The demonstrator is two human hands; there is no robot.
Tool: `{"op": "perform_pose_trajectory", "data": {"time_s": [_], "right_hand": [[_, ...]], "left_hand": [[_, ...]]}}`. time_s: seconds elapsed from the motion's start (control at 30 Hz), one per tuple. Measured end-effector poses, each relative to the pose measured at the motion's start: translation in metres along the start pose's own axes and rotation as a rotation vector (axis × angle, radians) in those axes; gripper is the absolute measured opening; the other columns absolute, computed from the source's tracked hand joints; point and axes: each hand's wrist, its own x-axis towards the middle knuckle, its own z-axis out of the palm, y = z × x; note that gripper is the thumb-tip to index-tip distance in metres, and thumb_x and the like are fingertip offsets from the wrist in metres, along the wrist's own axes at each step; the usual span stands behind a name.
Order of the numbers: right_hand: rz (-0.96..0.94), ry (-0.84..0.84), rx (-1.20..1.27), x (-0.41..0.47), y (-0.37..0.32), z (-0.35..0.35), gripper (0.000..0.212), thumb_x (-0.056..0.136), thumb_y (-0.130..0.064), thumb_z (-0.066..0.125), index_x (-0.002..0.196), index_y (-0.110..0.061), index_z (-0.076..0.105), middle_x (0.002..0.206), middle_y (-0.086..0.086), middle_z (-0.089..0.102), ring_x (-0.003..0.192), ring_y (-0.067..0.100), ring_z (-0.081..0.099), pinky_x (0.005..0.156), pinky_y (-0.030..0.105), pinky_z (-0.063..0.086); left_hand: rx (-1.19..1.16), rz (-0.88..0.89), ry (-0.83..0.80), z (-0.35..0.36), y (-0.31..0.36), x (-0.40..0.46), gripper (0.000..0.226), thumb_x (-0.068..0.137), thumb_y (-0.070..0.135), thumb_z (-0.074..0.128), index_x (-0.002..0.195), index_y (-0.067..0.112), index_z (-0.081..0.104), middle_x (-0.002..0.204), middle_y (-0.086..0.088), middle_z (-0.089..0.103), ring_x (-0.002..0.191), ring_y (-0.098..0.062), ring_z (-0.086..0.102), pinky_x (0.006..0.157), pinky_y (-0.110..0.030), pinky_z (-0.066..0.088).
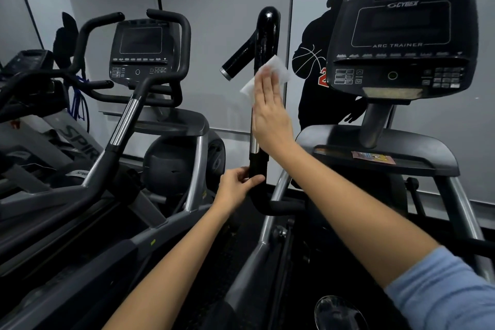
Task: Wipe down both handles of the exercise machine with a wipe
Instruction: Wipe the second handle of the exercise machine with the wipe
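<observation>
Open wall space is lying between the handle (263, 43) and the neighbouring machine (150, 61) on its left. The console (401, 43) is crowding the handle's right side, and the side grip (238, 60) is jutting into the left gap.

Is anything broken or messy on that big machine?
Nothing looks broken or spilled. The only stray thing is a small colourful paper lying on the tray under the console. I cannot tell what it is.
</observation>
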Motion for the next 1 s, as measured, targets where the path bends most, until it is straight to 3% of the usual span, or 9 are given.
{"op": "perform_pose_trajectory", "data": {"time_s": [0.13,0.27,0.37,0.47,0.6,0.7,0.8,0.83,1.0], "right_hand": [[0.047,-0.101,0.206,-0.053,-0.004,0.006,0.076,0.089,0.010,0.031,0.140,-0.011,-0.021,0.153,0.010,-0.023,0.142,0.020,-0.020,0.117,0.017,0.002],[0.146,-0.158,0.292,-0.023,-0.006,-0.010,0.078,0.091,0.006,0.035,0.140,-0.006,-0.025,0.150,0.008,-0.032,0.142,0.021,-0.020,0.116,0.038,0.024],[0.191,-0.145,0.343,0.004,-0.009,-0.019,0.071,0.094,0.003,0.031,0.142,-0.003,-0.021,0.152,0.011,-0.028,0.142,0.021,-0.019,0.116,0.030,0.021],[0.198,-0.163,0.325,-0.025,-0.013,-0.014,0.072,0.095,0.003,0.031,0.142,-0.005,-0.022,0.151,0.008,-0.031,0.141,0.015,-0.018,0.102,0.009,0.020],[0.231,-0.241,0.375,-0.073,-0.019,-0.007,0.076,0.094,0.002,0.031,0.142,-0.011,-0.026,0.150,0.001,-0.034,0.138,0.005,0.001,0.087,0.027,0.048],[0.300,-0.222,0.455,-0.048,-0.017,-0.009,0.068,0.099,-0.007,0.028,0.142,-0.010,-0.024,0.151,0.002,-0.031,0.141,0.010,-0.009,0.103,0.010,0.021],[0.298,-0.217,0.438,-0.020,-0.015,-0.016,0.072,0.096,0.002,0.030,0.142,-0.008,-0.024,0.152,0.006,-0.030,0.142,0.017,-0.018,0.088,-0.012,0.003],[0.288,-0.213,0.427,-0.020,-0.014,-0.016,0.073,0.094,0.004,0.031,0.142,-0.007,-0.023,0.152,0.006,-0.029,0.142,0.016,-0.017,0.086,-0.013,0.007],[0.352,-0.281,0.495,-0.079,-0.021,-0.008,0.068,0.100,-0.011,0.027,0.143,-0.016,-0.025,0.152,-0.004,-0.029,0.123,-0.002,0.016,0.093,0.023,0.037]], "left_hand": [[0.020,0.061,-0.020,0.000,0.004,-0.003,0.020,0.081,0.022,0.071,0.100,0.014,0.072,0.089,0.003,0.074,0.090,-0.008,0.069,0.085,-0.029,0.053],[0.005,0.038,-0.014,0.000,0.000,-0.001,0.026,0.081,0.022,0.072,0.106,0.016,0.071,0.094,0.000,0.074,0.094,-0.012,0.069,0.090,-0.037,0.053],[-0.022,0.030,-0.012,0.001,-0.002,-0.001,0.026,0.081,0.022,0.072,0.106,0.016,0.071,0.097,-0.001,0.074,0.096,-0.015,0.069,0.092,-0.041,0.052],[0.005,0.043,-0.016,0.001,0.001,-0.003,0.022,0.082,0.023,0.070,0.104,0.018,0.071,0.092,0.001,0.074,0.093,-0.012,0.069,0.088,-0.036,0.054],[0.052,0.103,-0.009,0.000,0.001,-0.003,0.013,0.086,0.016,0.065,0.098,0.015,0.071,0.084,0.008,0.073,0.087,-0.005,0.067,0.076,-0.022,0.050],[0.030,0.084,-0.010,0.000,0.000,-0.002,0.014,0.083,0.021,0.070,0.096,0.023,0.072,0.088,0.002,0.075,0.091,-0.011,0.069,0.083,-0.031,0.055],[0.013,0.054,-0.002,0.001,0.001,-0.002,0.022,0.081,0.020,0.071,0.103,0.022,0.072,0.092,-0.001,0.075,0.092,-0.014,0.069,0.089,-0.039,0.054],[0.014,0.057,-0.003,0.001,0.002,-0.003,0.022,0.082,0.020,0.071,0.104,0.021,0.071,0.092,-0.001,0.074,0.092,-0.013,0.069,0.088,-0.038,0.054],[0.057,0.121,-0.011,0.000,0.006,-0.007,0.015,0.087,0.011,0.063,0.095,0.021,0.070,0.080,0.012,0.071,0.080,0.001,0.066,0.072,-0.015,0.049]]}}
